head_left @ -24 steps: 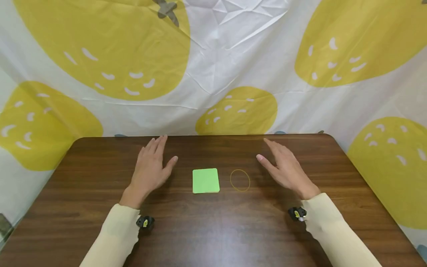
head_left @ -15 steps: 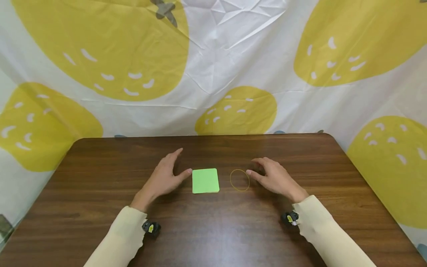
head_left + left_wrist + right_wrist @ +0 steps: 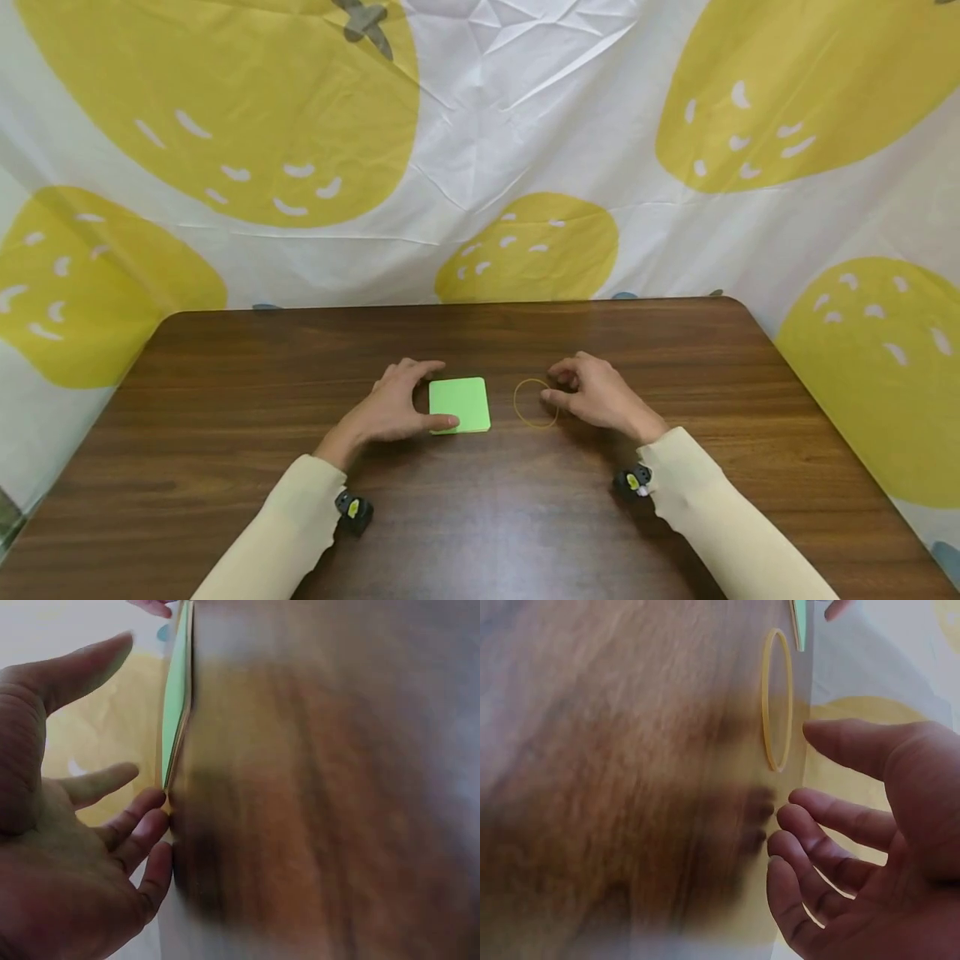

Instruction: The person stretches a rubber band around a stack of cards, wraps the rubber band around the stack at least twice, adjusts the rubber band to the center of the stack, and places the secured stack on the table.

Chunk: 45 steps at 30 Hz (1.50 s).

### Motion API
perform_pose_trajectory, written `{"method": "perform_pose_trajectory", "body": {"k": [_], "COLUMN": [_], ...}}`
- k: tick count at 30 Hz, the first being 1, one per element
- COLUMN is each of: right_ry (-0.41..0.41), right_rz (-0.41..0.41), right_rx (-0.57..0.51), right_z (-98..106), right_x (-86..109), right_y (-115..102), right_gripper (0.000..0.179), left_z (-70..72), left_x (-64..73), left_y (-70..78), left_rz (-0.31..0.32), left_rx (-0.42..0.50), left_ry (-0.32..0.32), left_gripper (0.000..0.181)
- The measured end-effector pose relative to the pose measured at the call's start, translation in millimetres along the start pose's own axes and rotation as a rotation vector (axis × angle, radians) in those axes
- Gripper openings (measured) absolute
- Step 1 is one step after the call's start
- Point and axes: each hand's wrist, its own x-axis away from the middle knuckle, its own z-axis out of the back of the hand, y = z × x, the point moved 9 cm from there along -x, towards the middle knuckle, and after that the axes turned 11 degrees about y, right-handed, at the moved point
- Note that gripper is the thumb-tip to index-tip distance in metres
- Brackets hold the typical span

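Lying flat on the brown wooden table (image 3: pixel 480 517), the green paper pad (image 3: pixel 463 400) is being overlapped in the head view by the thumb of the left hand (image 3: pixel 392 406). From the left wrist, that thumb is being seen raised away from the pad, with the fingers spread below it, so no grip is being shown. Just to the right of the pad and apart from it, the yellow rubber band (image 3: pixel 765 705) is also being borne by the table, and brown wood is being ringed by its loop. Beside it the right hand (image 3: pixel 602 396) is being held with fingers loosely bent and nothing grasped.

A little of the band's right side is being crossed by the right thumb in the head view, though a gap between them is being shown at the right wrist. There the pad is being cut off at the top. Whether the pad's edge is being touched by the left fingertips cannot quite be told, as it is being viewed almost edge-on. Behind, a white cloth with yellow print (image 3: pixel 465 167) is being cut off above.

The nearly square pad is being aligned roughly with the table's far edge. The band is being seen as almost round from the head and as a narrow ellipse from the right wrist, its long axis being directed roughly toward the pad.
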Motion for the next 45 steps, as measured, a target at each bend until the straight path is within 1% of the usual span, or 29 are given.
{"method": "perform_pose_trajectory", "body": {"k": [3, 7, 10, 12, 14, 16, 19, 23, 25, 27, 28, 30, 32, 34, 35, 37, 39, 41, 43, 45], "right_ry": [0.019, 0.056, 0.082, 0.095, 0.099, 0.089, 0.052, 0.002, -0.001, 0.002, 0.004, 0.005, 0.006, 0.003, 0.004, 0.006, 0.0, -0.012, -0.032, -0.042], "right_rz": [-0.01, -0.046, -0.069, -0.083, -0.098, -0.114, -0.118, -0.07, -0.047, -0.048, -0.057, -0.091, -0.12, -0.14, -0.151, -0.167, -0.193, -0.208, -0.223, -0.219], "right_rx": [0.022, 0.029, 0.02, 0.017, 0.019, 0.025, 0.049, 0.124, 0.152, 0.145, 0.125, 0.058, -0.017, -0.091, -0.12, -0.164, -0.196, -0.204, -0.204, -0.189], "right_z": [-1, -1, -2, -3, -4, -6, -10, -16, -16, -15, -14, -12, -9, -8, -7, -6, -5, -5, -5, -5], "right_x": [-4.2, -9.5, -11.9, -12.8, -13.3, -13.6, -13.9, -13.2, -12.3, -10.6, -9.7, -7.5, -5.8, -4.9, -4.6, -4.2, -3.0, -1.3, 1.2, 3.2], "right_y": [1, 4, 6, 7, 7, 6, 2, -5, -8, -10, -10, -9, -7, -5, -4, -1, 2, 4, 5, 5], "right_gripper": [0.032, 0.022, 0.011, 0.005, 0.005, 0.006, 0.008, 0.013, 0.013, 0.012, 0.011, 0.01, 0.009, 0.008, 0.007, 0.006, 0.01, 0.014, 0.013, 0.01], "left_z": [-2.8, -4.2, -6.0, -7.2, -7.9, -7.9, -8.5, -11.2, -13.0, -14.2, -14.8, -15.5, -14.5, -11.3, -8.9, -3.2, 1.6, 4.6, 6.2, 6.9], "left_x": [-3.7, -9.2, -12.0, -13.4, -14.4, -16.2, -19.9, -24.3, -25.4, -26.2, -26.4, -26.7, -26.8, -27.4, -27.9, -29.5, -30.7, -31.1, -30.6, -29.2], "left_y": [-2.5, -5.1, -4.6, -4.5, -4.1, -3.7, -2.8, -3.0, -3.6, -4.2, -4.4, -4.7, -4.0, -2.2, -0.4, 5.0, 11.0, 16.7, 20.8, 23.2], "left_rz": [0.024, 0.05, 0.059, 0.076, 0.099, 0.127, 0.17, 0.237, 0.271, 0.301, 0.317, 0.352, 0.374, 0.372, 0.36, 0.308, 0.249, 0.198, 0.16, 0.137], "left_rx": [0.025, 0.025, -0.015, -0.035, -0.049, -0.062, -0.087, -0.129, -0.14, -0.125, -0.104, -0.028, 0.067, 0.156, 0.187, 0.212, 0.207, 0.184, 0.162, 0.148], "left_ry": [-0.038, -0.06, -0.07, -0.077, -0.087, -0.093, -0.108, -0.142, -0.159, -0.162, -0.159, -0.143, -0.109, -0.057, -0.029, 0.03, 0.077, 0.112, 0.141, 0.168], "left_gripper": [0.085, 0.085, 0.084, 0.082, 0.08, 0.079, 0.079, 0.081, 0.081, 0.079, 0.076, 0.069, 0.062, 0.056, 0.054, 0.05, 0.046, 0.043, 0.04, 0.037]}}
